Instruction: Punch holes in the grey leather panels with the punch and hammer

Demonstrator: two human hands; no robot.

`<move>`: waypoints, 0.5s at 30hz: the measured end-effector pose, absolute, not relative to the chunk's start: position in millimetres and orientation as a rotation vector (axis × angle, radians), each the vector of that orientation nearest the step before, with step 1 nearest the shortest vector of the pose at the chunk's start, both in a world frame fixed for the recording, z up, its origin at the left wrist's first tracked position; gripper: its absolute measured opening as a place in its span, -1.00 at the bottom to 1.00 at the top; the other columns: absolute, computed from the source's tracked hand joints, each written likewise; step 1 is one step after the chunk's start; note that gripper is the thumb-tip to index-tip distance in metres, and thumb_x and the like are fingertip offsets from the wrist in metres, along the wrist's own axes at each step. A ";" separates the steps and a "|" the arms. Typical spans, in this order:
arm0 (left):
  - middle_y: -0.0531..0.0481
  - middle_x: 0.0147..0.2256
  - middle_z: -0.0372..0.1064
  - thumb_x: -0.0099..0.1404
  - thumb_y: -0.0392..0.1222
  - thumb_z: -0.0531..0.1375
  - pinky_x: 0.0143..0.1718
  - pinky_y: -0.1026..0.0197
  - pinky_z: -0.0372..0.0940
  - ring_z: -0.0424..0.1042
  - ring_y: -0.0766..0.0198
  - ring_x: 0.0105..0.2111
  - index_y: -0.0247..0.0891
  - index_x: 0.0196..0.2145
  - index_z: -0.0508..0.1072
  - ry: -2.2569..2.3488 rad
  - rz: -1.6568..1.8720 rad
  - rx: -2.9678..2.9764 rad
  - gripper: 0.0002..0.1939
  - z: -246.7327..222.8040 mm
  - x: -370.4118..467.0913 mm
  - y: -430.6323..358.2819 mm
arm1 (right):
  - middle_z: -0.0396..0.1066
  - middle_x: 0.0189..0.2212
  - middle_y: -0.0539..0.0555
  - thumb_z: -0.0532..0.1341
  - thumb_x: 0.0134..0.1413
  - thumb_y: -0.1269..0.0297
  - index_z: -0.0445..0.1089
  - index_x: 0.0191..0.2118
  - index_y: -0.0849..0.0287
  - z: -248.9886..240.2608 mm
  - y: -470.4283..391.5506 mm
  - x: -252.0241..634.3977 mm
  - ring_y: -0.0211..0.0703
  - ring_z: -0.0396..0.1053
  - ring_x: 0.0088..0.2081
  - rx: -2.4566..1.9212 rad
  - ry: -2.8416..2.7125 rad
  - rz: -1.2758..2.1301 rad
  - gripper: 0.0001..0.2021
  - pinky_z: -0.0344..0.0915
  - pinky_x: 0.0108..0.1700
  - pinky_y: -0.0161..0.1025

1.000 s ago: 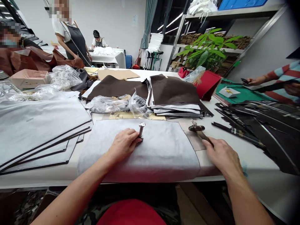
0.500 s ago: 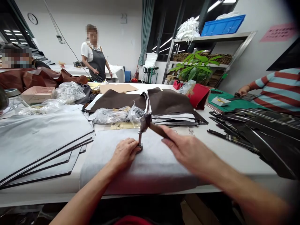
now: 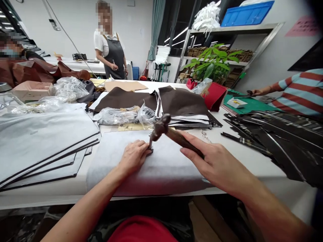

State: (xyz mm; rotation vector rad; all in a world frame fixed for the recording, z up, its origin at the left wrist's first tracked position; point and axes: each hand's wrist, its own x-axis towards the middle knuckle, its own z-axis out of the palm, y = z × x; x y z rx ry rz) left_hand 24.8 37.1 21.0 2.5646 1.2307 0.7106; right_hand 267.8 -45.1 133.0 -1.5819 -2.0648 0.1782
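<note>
My right hand [image 3: 209,154] is wrapped round the wooden handle of a hammer [image 3: 183,139]. Its dark head overlaps the upper part of a small metal setting tool [image 3: 150,143], so I cannot tell whether the two touch. My left hand [image 3: 135,154] rests on a pale sheet [image 3: 171,161], fingertips pinching the setting tool upright near a small dark block [image 3: 149,151] at its base. The sheet hangs over the front edge of the table.
Pale sheets with dark edges [image 3: 45,144] are stacked at the left. Behind my hands lie plastic bags [image 3: 118,115] and brown sheets [image 3: 183,101]. Dark strips [image 3: 272,137] pile up at the right, near a person in a striped shirt [image 3: 300,90]. Another person [image 3: 113,53] stands across the table.
My right hand has drawn slightly back to the right, showing more of the hammer handle. My left hand stays at the setting tool. The whole view has tilted slightly downward.
</note>
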 end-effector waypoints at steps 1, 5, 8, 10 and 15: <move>-0.03 -0.24 0.50 0.46 -0.14 0.17 -0.18 0.17 0.28 0.45 0.14 -0.19 -0.18 -0.26 0.51 1.224 0.731 2.507 -0.85 21.5 23.9 38.5 | 0.56 -0.01 0.01 0.13 0.35 -0.04 0.21 0.38 -0.22 129.5 -46.4 276.0 0.13 0.55 -0.08 -1.603 -2.042 0.172 -0.47 0.45 -0.07 -0.07; -0.03 -0.17 0.57 0.47 -0.10 0.12 -0.19 0.21 0.34 0.51 0.16 -0.20 -0.17 -0.12 0.56 1.273 0.813 2.266 -0.77 30.7 2.4 64.2 | 0.59 -0.23 0.11 0.10 0.34 -0.10 0.22 0.39 -0.10 95.6 -52.5 333.9 0.17 0.55 -0.29 -1.979 -1.675 -0.073 -0.42 0.43 -0.28 -0.03; -0.08 -0.19 0.58 0.43 -0.07 0.13 -0.24 0.18 0.32 0.51 0.11 -0.25 -0.21 -0.10 0.57 1.462 0.858 2.230 -0.73 43.2 -30.1 104.2 | 0.57 -0.31 0.18 0.08 0.33 -0.05 0.27 0.36 -0.09 52.2 -52.5 384.8 0.22 0.48 -0.42 -2.329 -1.583 -0.354 -0.45 0.32 -0.41 0.04; -0.09 -0.25 0.57 0.39 -0.09 0.17 -0.26 0.17 0.29 0.49 0.09 -0.28 -0.22 -0.15 0.59 1.606 0.852 2.223 -0.76 48.9 -50.9 132.9 | 0.57 -0.21 0.26 0.03 0.35 0.05 0.34 0.33 -0.01 22.8 -51.2 414.0 0.29 0.48 -0.27 -2.364 -1.628 -0.461 -0.49 0.32 -0.34 0.11; -0.05 -0.27 0.56 0.35 -0.14 0.18 -0.23 0.20 0.28 0.48 0.12 -0.26 -0.20 -0.23 0.59 1.759 0.716 2.255 -0.81 42.0 -75.7 176.2 | 0.52 -0.01 0.23 0.01 0.33 0.04 0.28 0.35 -0.11 -30.4 -45.4 462.5 0.40 0.42 -0.07 -2.178 -1.612 -0.450 -0.47 0.32 -0.13 0.28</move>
